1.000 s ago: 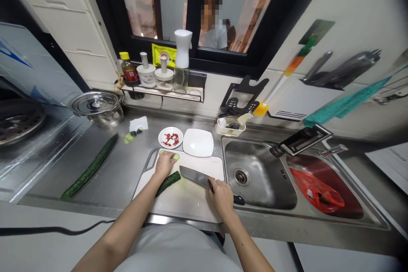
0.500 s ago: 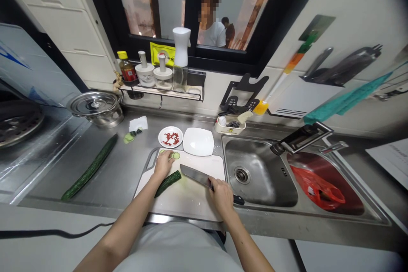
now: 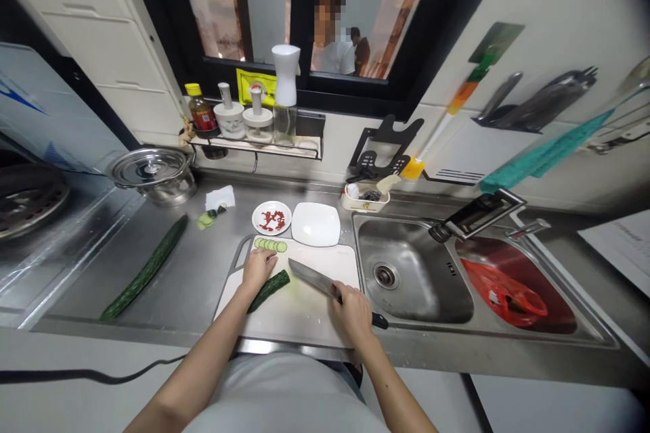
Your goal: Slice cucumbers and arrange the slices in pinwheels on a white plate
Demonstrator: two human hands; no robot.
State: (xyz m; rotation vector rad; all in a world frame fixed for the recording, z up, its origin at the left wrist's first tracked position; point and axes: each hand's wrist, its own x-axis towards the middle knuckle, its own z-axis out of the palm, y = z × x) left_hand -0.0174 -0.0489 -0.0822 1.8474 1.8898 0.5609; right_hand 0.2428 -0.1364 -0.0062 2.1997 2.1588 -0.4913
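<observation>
Below frame centre, a kitchen knife (image 3: 313, 278) is gripped in the right hand (image 3: 354, 314); the left hand (image 3: 258, 270), palm down, fingers loosely open, is held between cucumber slices (image 3: 270, 244) and a cut cucumber (image 3: 269, 290).

Cutting board (image 3: 309, 321) right up by the surface's (image 3: 203, 264) front edge; cucumber slices (image 3: 270, 244) line its back-left corner, cut cucumber (image 3: 269, 289) towards its left edge. Behind sit a bit-filled plate (image 3: 261, 210) and, right beside it, another plate (image 3: 315, 223); sink (image 3: 426, 270) to the right, whole cucumber (image 3: 147, 267) left.
</observation>
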